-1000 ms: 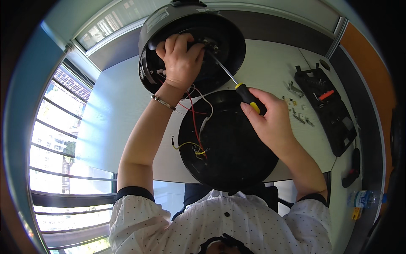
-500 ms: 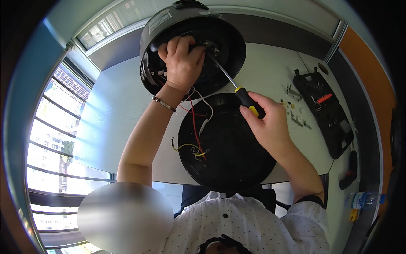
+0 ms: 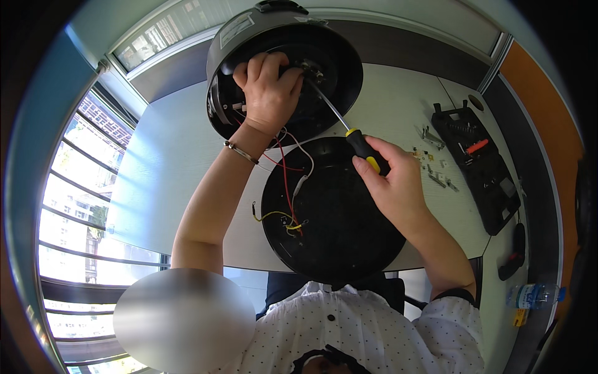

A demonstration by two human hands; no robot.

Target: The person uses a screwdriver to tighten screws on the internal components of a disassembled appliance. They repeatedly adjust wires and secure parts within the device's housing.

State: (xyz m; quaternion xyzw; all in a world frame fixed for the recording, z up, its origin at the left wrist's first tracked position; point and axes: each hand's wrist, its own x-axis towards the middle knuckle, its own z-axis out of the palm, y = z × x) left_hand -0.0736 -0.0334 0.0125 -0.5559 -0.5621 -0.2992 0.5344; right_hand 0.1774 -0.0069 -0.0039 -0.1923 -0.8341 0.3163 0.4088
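My right hand (image 3: pixel 395 173) is closed round the black and yellow handle of a screwdriver (image 3: pixel 357 138). The shaft slants up and left, and its tip is among small metal fittings (image 3: pixel 313 71) inside a round black appliance housing (image 3: pixel 344 100), which stands tilted at the back of the table. Deep in the housing, my left hand (image 3: pixel 266 90) has its fingers curled in close to the screwdriver tip; what they grip is hidden. Red, white and yellow wires (image 3: pixel 286 181) hang from the housing onto a round black pan-like part (image 3: pixel 349 218) in front of me.
To the right lies an open black tool case (image 3: pixel 483 165) with an orange-red tool (image 3: pixel 477 146) in it. Loose screws and metal bits (image 3: pixel 441 179) lie beside it on the white table (image 3: pixel 162 168). A black tool (image 3: pixel 512 252) and a plastic bottle (image 3: pixel 532 296) are at the far right.
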